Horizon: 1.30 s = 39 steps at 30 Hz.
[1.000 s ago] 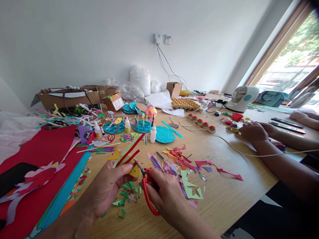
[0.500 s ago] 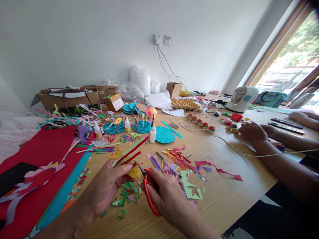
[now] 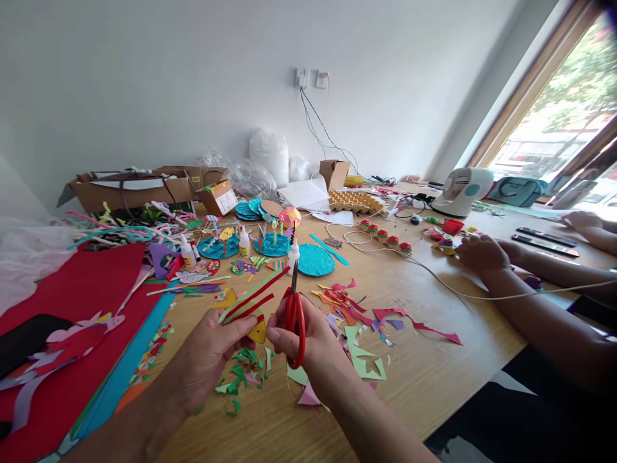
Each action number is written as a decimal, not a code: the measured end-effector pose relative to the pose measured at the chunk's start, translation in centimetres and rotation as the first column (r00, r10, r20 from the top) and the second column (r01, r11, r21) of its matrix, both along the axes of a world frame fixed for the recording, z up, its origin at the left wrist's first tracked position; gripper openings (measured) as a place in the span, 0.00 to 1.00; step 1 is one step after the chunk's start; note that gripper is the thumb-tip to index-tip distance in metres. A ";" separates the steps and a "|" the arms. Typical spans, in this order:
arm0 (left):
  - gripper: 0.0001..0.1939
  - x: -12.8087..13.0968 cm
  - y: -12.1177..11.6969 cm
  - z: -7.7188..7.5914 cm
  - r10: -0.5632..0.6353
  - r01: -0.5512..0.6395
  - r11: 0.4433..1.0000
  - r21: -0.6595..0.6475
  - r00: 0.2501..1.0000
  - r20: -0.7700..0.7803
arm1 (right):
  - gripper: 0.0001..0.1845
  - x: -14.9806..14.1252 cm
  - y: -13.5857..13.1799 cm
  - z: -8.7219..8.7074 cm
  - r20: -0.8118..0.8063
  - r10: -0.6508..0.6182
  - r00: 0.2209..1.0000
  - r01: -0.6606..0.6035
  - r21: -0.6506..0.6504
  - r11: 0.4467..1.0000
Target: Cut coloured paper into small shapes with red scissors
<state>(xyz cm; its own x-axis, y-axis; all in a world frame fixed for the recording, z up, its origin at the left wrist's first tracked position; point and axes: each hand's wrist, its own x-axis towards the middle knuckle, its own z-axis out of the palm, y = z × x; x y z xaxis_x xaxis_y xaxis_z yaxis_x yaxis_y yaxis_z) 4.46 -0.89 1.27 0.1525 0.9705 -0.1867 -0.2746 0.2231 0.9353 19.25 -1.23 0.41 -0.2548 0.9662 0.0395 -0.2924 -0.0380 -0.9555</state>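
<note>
1. Pinching a yellow paper fish [image 3: 259, 330] together with red paper strips [image 3: 260, 304] and a pale green strip [image 3: 253, 292], the left hand [image 3: 209, 350] has its thumb on top; the strips slant up to the right.
2. The right hand [image 3: 308, 337], just beside it, grips red-handled scissors [image 3: 295, 321], whose blades look closed and point upward, away from the wearer and apart from the fish.
3. Beneath the hands lies a wooden table [image 3: 409, 386] with green scraps [image 3: 245, 372] near the fish and a star-notched, pale green offcut [image 3: 359, 355] to the right.
4. Beyond the hands stand white glue bottles [image 3: 245, 243], near a flat blue disc [image 3: 315, 260] and blue bases [image 3: 272, 244] bearing small decorations.
5. Red paper [image 3: 81, 283] spreads at the left; at the right, another person's hands [image 3: 484, 255] are near a red cup [image 3: 452, 226], and a white fan [image 3: 461, 191] stands behind.
</note>
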 end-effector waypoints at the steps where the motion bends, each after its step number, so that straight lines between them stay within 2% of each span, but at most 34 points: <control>1: 0.09 0.2 -0.1 0.0 -0.022 0.022 1.000 0.011 1.000 -0.006 | 0.18 -0.3 0.1 0.1 -0.024 -0.002 1.000 0.002 -0.004 1.000; 5: 0.13 0.2 -0.2 0.1 -0.092 0.102 0.987 0.122 0.992 -0.085 | 0.15 -0.7 0.4 0.0 -0.047 -0.039 0.998 0.038 -0.022 0.999; 7: 0.16 -0.6 -0.2 0.0 -0.011 0.062 0.965 0.256 0.981 -0.196 | 0.14 -0.4 0.8 -0.2 -0.050 -0.084 0.995 0.082 -0.043 0.996; 8: 0.17 -1.1 -0.1 -0.1 0.072 0.033 0.930 0.365 0.960 -0.270 | 0.14 -0.1 1.0 -0.3 -0.062 -0.105 0.993 0.101 -0.058 0.993; 9: 0.18 -1.7 0.1 -0.3 0.193 0.007 0.862 0.506 0.920 -0.342 | 0.14 0.1 1.2 -0.5 -0.079 -0.118 0.990 0.112 -0.074 0.991; 10: 0.20 -2.3 0.3 -0.5 0.323 0.030 0.754 0.656 0.852 -0.411 | 0.14 0.4 1.4 -0.6 -0.098 -0.123 0.988 0.114 -0.093 0.989; 11: 0.20 -2.9 0.5 -0.7 0.449 0.097 0.618 0.781 0.771 -0.452 | 0.14 0.6 1.6 -0.8 -0.117 -0.121 0.986 0.108 -0.111 0.988; 12: 0.21 -3.4 0.8 -1.0 0.534 0.206 0.494 0.845 0.695 -0.481 | 0.14 0.7 1.8 -0.9 -0.134 -0.114 0.984 0.097 -0.129 0.987; 13: 0.22 -3.8 1.1 -1.2 0.594 0.304 0.396 0.867 0.634 -0.494 | 0.14 0.8 1.9 -1.0 -0.145 -0.105 0.984 0.084 -0.147 0.986; 14: 0.24 -4.1 1.5 -1.4 0.626 0.394 0.336 0.856 0.585 -0.515 | 0.14 0.8 1.9 -1.0 -0.149 -0.096 0.984 0.071 -0.167 0.983; 16: 0.25 -4.3 2.1 -1.8 0.651 0.511 0.293 0.808 0.512 -0.560 | 0.14 0.6 1.8 -0.9 -0.145 -0.078 0.986 0.046 -0.212 0.976; 19: 0.22 -4.2 2.8 -1.8 0.670 0.574 0.286 0.767 0.453 -0.588 | 0.16 0.1 1.3 -0.4 -0.155 -0.045 0.987 -0.001 -0.283 0.959; 22: 0.17 -3.9 3.3 -1.3 0.653 0.555 0.302 0.775 0.473 -0.592 | 0.17 -0.1 0.8 0.0 -0.217 -0.016 0.976 -0.051 -0.302 0.952; 24: 0.13 -3.5 3.4 -0.8 0.594 0.456 0.372 0.808 0.552 -0.585 | 0.16 -0.1 0.5 0.0 -0.252 0.024 0.967 -0.092 -0.259 0.961; 25: 0.10 -3.2 3.3 -0.5 0.557 0.369 0.435 0.821 0.607 -0.567 | 0.15 -0.1 0.4 0.0 -0.251 0.041 0.967 -0.100 -0.228 0.968; 27: 0.05 -2.6 3.0 0.1 0.462 0.142 0.613 0.777 0.734 -0.499 | 0.15 0.1 0.3 -0.3 -0.201 0.014 0.980 -0.048 -0.164 0.985; 29: 0.07 -1.9 2.3 0.5 0.303 -0.034 0.815 0.579 0.876 -0.376 | 0.16 0.3 0.2 -0.8 -0.103 -0.087 0.991 0.075 -0.110 0.991; 30: 0.10 -1.6 1.9 0.7 0.207 -0.061 0.891 0.450 0.937 -0.282 | 0.17 0.4 0.2 -1.0 -0.049 -0.144 0.988 0.140 -0.081 0.987; 31: 0.13 -1.4 1.5 0.8 0.114 -0.047 0.941 0.335 0.976 -0.184 | 0.17 0.5 0.2 -1.1 0.000 -0.192 0.981 0.192 -0.050 0.980; 32: 0.14 -1.2 1.2 0.8 0.045 -0.020 0.967 0.252 0.995 -0.092 | 0.17 0.5 0.2 -1.2 0.041 -0.225 0.974 0.226 -0.021 0.974; 34: 0.15 -1.0 0.5 0.9 -0.029 0.022 0.986 0.168 0.999 0.040 | 0.16 0.4 0.1 -1.3 0.079 -0.249 0.965 0.247 0.026 0.969; 39: 0.15 -0.4 0.0 0.6 -0.041 0.023 0.995 0.101 0.982 0.183 | 0.19 -0.9 0.2 -0.9 -0.063 -0.195 0.979 0.196 0.020 0.980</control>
